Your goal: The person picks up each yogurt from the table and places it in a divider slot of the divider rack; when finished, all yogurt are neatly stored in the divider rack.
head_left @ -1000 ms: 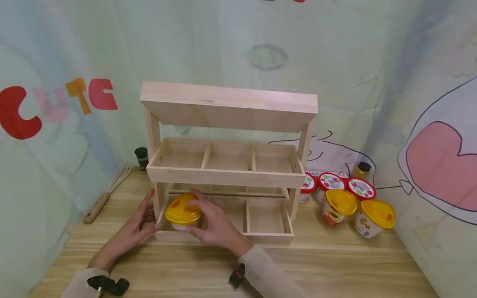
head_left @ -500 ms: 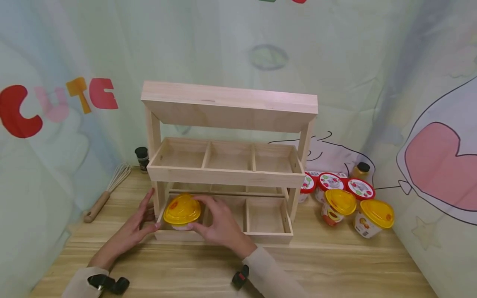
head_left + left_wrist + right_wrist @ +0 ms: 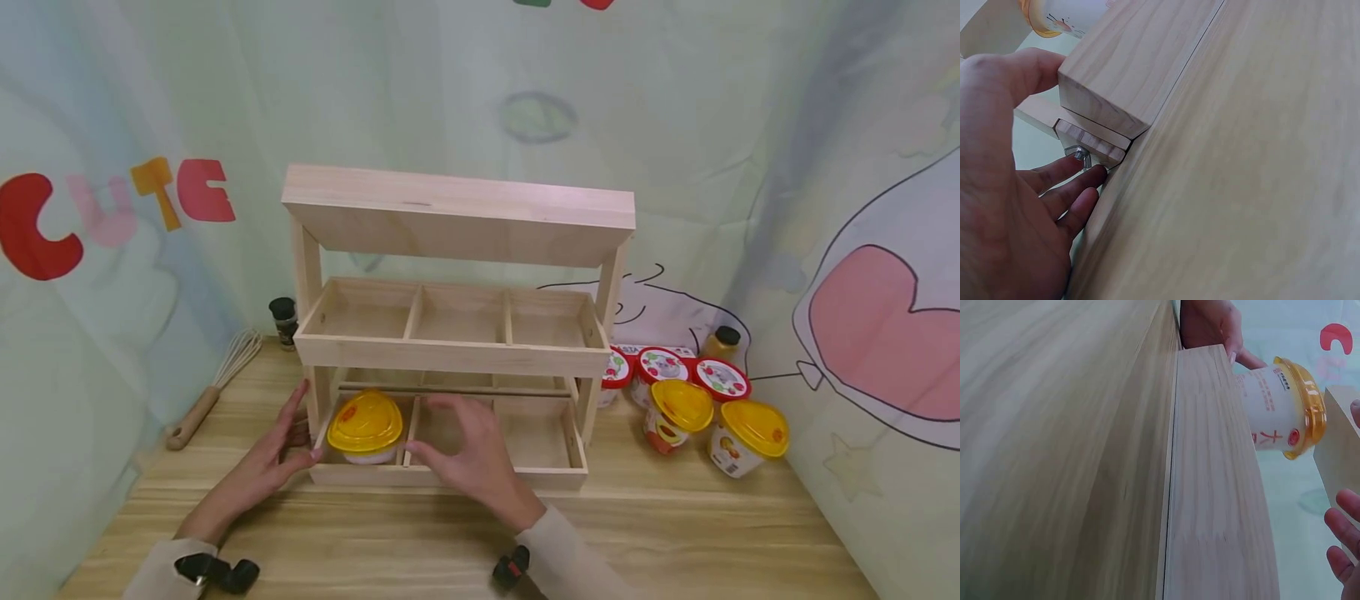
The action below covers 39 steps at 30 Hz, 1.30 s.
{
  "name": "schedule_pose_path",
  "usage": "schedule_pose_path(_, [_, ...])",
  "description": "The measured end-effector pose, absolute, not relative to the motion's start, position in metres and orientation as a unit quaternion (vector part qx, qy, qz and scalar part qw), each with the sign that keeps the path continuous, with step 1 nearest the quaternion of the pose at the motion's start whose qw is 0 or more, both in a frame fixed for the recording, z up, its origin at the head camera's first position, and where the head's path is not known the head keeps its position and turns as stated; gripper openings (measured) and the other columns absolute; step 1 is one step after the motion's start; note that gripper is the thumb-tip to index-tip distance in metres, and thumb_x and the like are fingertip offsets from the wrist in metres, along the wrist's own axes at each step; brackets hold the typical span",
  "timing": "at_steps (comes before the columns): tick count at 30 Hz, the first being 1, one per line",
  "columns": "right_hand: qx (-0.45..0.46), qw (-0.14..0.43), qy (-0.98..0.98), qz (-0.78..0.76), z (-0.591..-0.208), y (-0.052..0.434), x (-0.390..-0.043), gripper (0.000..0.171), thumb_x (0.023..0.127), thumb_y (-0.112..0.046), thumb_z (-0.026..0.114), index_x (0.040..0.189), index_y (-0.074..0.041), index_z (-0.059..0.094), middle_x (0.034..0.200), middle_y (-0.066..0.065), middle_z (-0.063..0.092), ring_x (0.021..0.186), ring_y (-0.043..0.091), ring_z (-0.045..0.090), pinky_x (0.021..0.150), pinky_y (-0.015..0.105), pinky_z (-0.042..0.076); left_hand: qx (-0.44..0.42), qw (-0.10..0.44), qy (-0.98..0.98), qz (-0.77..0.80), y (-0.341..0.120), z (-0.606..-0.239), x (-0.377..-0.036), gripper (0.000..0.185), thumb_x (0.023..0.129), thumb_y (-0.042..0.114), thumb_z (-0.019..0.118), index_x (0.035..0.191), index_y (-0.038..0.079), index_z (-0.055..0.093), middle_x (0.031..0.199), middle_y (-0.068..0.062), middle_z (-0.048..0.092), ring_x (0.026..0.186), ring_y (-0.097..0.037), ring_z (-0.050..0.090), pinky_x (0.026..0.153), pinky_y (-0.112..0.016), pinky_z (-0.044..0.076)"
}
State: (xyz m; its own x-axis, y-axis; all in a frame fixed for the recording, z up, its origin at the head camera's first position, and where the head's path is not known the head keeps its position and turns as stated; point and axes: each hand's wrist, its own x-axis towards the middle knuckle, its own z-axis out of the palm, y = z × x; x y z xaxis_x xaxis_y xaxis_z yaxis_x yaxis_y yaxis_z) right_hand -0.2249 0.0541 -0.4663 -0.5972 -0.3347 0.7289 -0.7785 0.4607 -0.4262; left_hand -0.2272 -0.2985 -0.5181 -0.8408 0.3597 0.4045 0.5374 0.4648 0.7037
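Head: I see my left hand [image 3: 266,462] spread flat against the rack [image 3: 450,358] corner; right hand [image 3: 468,454] loose, empty, just off the cup [image 3: 365,427] in the bottom-left slot. Left wrist: fingers [image 3: 1066,187] straight on wood. Right wrist: cup [image 3: 1279,409] upright, fingertips [image 3: 1341,544] apart. Earlier the right hand gripped the cup; now released.

Pale cartoon-print cloth backdrop [image 3: 480,83], red "CUTE" lettering [image 3: 112,212] left; light wooden table [image 3: 675,533].

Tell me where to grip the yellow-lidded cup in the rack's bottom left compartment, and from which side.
Grip the yellow-lidded cup by its lid rim, coming from the front and above. It stands upright, and the wooden rack walls hide its lower body, so only the wide lid stands clear.
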Motion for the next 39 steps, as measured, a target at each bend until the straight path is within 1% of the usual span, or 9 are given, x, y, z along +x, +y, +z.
schedule_pose_path(2, [0.343, 0.284, -0.807, 0.388, -0.466, 0.061, -0.223, 0.061, 0.084, -0.033, 0.093, 0.134, -0.010, 0.068, 0.129, 0.008, 0.076, 0.121, 0.023, 0.070, 0.106, 0.040, 0.055, -0.262, 0.099, -0.852, -0.443, -0.298, -0.518, -0.227, 0.112, 0.094, -0.001, 0.075, 0.174, 0.017, 0.000, 0.147, -0.043, 0.053, 0.119, 0.013, 0.059, 0.095, -0.012, 0.051])
schedule_pose_path(7, [0.322, 0.273, -0.816, 0.394, -0.469, 0.078, -0.220, 0.068, 0.084, -0.035, 0.092, 0.140, -0.009, 0.064, 0.136, 0.008, 0.073, 0.125, 0.024, 0.066, 0.107, 0.043, 0.054, -0.263, 0.099, -0.851, -0.444, -0.298, -0.518, -0.227, 0.112, 0.093, -0.001, 0.076, 0.174, 0.017, 0.000, 0.147, -0.043, 0.053, 0.119, 0.012, 0.059, 0.095, -0.013, 0.052])
schedule_pose_path(13, [0.288, 0.281, -0.832, 0.383, -0.474, 0.099, -0.217, 0.077, 0.082, -0.037, 0.092, 0.144, -0.007, 0.059, 0.138, 0.007, 0.070, 0.128, 0.025, 0.065, 0.108, 0.046, 0.054, -0.271, 0.102, -0.844, -0.451, -0.299, -0.518, -0.227, 0.113, 0.093, -0.004, 0.075, 0.174, 0.015, 0.000, 0.147, -0.046, 0.051, 0.120, 0.012, 0.059, 0.095, -0.011, 0.051])
schedule_pose_path(17, [0.274, 0.289, -0.834, 0.382, -0.474, 0.113, -0.213, 0.081, 0.081, -0.035, 0.093, 0.147, -0.005, 0.057, 0.141, 0.010, 0.069, 0.131, 0.028, 0.063, 0.110, 0.050, 0.052, -0.277, 0.105, -0.839, -0.456, -0.299, -0.519, -0.227, 0.113, 0.092, -0.006, 0.075, 0.174, 0.014, 0.000, 0.146, -0.047, 0.051, 0.120, 0.012, 0.059, 0.096, -0.010, 0.051])
schedule_pose_path(21, [0.268, 0.315, -0.833, 0.369, -0.473, 0.127, -0.211, 0.082, 0.080, -0.035, 0.093, 0.146, -0.001, 0.058, 0.140, 0.014, 0.069, 0.128, 0.031, 0.064, 0.108, 0.050, 0.052, -0.275, 0.104, -0.840, -0.456, -0.299, -0.519, -0.228, 0.113, 0.092, -0.005, 0.075, 0.174, 0.015, 0.000, 0.146, -0.046, 0.052, 0.120, 0.013, 0.059, 0.095, -0.009, 0.050])
schedule_pose_path(24, [0.261, 0.325, -0.832, 0.366, -0.473, 0.138, -0.210, 0.082, 0.079, -0.033, 0.094, 0.145, 0.001, 0.059, 0.138, 0.015, 0.070, 0.124, 0.032, 0.065, 0.104, 0.050, 0.053, -0.270, 0.101, -0.842, -0.455, -0.299, -0.519, -0.228, 0.112, 0.093, -0.004, 0.075, 0.174, 0.016, 0.000, 0.146, -0.046, 0.052, 0.119, 0.012, 0.059, 0.095, -0.010, 0.051])
schedule_pose_path(28, [0.248, 0.320, -0.836, 0.371, -0.473, 0.153, -0.208, 0.082, 0.078, -0.030, 0.095, 0.145, 0.000, 0.058, 0.137, 0.014, 0.069, 0.124, 0.032, 0.065, 0.104, 0.050, 0.054, -0.266, 0.098, -0.845, -0.454, -0.299, -0.519, -0.228, 0.112, 0.093, -0.004, 0.075, 0.174, 0.016, 0.000, 0.146, -0.046, 0.052, 0.118, 0.012, 0.059, 0.094, -0.011, 0.052])
schedule_pose_path(33, [0.233, 0.319, -0.843, 0.364, -0.471, 0.168, -0.205, 0.082, 0.079, -0.026, 0.095, 0.145, 0.003, 0.057, 0.138, 0.018, 0.067, 0.125, 0.034, 0.064, 0.103, 0.054, 0.056, -0.265, 0.098, -0.844, -0.456, -0.299, -0.519, -0.228, 0.112, 0.093, -0.004, 0.075, 0.174, 0.017, 0.000, 0.146, -0.046, 0.052, 0.118, 0.013, 0.059, 0.094, -0.010, 0.051])
schedule_pose_path(39, [0.220, 0.323, -0.847, 0.360, -0.469, 0.181, -0.201, 0.081, 0.078, -0.022, 0.095, 0.146, 0.001, 0.057, 0.139, 0.015, 0.068, 0.124, 0.034, 0.066, 0.104, 0.054, 0.056, -0.267, 0.098, -0.842, -0.457, -0.299, -0.520, -0.229, 0.112, 0.093, -0.004, 0.074, 0.174, 0.017, 0.000, 0.145, -0.047, 0.052, 0.118, 0.012, 0.060, 0.093, -0.010, 0.051])
